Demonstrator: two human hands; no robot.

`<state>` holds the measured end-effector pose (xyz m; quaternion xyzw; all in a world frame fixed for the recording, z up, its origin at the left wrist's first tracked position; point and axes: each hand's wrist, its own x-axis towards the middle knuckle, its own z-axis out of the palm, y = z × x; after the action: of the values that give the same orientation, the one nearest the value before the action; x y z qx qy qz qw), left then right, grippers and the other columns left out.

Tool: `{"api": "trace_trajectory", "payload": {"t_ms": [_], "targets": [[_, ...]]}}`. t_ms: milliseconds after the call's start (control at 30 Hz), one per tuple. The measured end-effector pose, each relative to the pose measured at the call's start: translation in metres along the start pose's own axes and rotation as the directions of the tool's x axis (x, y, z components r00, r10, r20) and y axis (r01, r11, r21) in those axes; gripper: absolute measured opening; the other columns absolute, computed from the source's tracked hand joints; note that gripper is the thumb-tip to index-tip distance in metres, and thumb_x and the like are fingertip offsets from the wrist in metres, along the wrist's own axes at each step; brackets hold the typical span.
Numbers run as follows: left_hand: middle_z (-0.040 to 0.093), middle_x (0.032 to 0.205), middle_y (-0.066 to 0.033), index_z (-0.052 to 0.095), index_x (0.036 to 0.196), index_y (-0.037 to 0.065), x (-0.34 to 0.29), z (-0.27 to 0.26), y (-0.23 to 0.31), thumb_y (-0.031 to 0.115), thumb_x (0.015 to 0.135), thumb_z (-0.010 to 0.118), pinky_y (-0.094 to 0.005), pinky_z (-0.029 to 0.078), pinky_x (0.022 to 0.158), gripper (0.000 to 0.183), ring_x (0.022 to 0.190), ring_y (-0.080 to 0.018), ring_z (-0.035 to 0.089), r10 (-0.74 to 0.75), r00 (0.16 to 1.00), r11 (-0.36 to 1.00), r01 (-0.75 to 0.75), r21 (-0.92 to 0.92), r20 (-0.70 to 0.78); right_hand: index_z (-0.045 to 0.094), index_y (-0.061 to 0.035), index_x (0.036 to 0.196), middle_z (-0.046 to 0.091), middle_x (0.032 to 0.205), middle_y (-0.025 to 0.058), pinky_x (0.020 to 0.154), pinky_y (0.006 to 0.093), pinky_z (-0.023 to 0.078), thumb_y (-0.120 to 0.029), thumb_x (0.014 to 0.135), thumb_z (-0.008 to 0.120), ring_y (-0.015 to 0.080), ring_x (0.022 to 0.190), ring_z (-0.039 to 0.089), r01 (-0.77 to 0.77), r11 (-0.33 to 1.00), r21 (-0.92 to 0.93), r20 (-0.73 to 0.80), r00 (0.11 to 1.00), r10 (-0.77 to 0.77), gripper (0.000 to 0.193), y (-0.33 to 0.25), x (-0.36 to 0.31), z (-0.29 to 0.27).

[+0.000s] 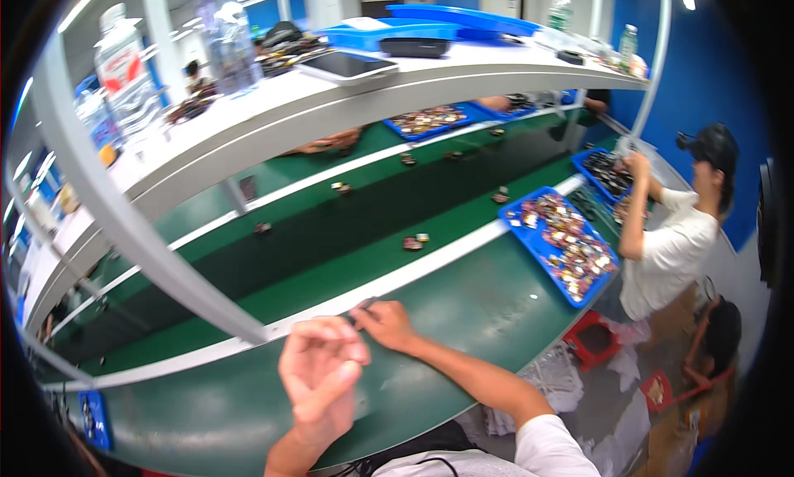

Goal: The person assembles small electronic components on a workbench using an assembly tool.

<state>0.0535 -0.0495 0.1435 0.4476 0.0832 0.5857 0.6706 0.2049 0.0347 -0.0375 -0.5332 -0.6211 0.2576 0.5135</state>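
Over the near edge of the green bench, my left hand point(322, 378) is raised with its palm turned up. Its fingers curl loosely, the thumb stands apart, and nothing shows in it. Just beyond it my right hand point(389, 326) is closed on a small dark piece point(362, 307), whose kind is too blurred to tell. The two hands almost meet. On the green conveyor belt point(331, 266) lie several small parts, among them a reddish-brown one with a pale piece point(415, 242) ahead of my right hand.
A blue tray heaped with small parts point(571, 241) sits right on the bench; a co-worker point(682, 220) handles dark parts by another tray point(608, 175). A white post point(178, 254) rises at left. Above the belt runs a white shelf point(273, 105) with bottles and trays.
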Motion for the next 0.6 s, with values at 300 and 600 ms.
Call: {"api": "trace_trajectory", "payload": {"t_ms": [300,600], "targets": [[0.053,0.111,-0.0135,0.049,0.113,0.002,-0.004,0.003,0.006,-0.014,0.077,0.063,-0.0314,0.048,0.073,0.042,0.091,-0.0193,0.057,-0.039,0.999,0.999,0.038,0.026,0.028,0.074,-0.0062,0.089,0.069,0.064,0.0059,0.052,0.0345,0.045,-0.032,0.097,0.064,0.0187,0.051,0.061,-0.038,0.999,0.012,0.035,0.999,0.038,0.029,-0.01,-0.001,0.0],[0.055,0.105,-0.0153,0.052,0.108,0.001,-0.003,0.001,0.002,-0.012,0.085,0.061,-0.0304,0.052,0.064,0.028,0.081,-0.0207,0.061,-0.014,1.0,0.999,0.015,-0.036,0.018,0.073,-0.0044,0.084,0.072,0.071,0.0086,0.06,0.0377,0.052,-0.034,0.098,0.062,0.0251,0.064,0.07,0.006,1.0,0.001,0.007,1.0,-0.006,0.034,0.007,-0.002,0.001]]}}
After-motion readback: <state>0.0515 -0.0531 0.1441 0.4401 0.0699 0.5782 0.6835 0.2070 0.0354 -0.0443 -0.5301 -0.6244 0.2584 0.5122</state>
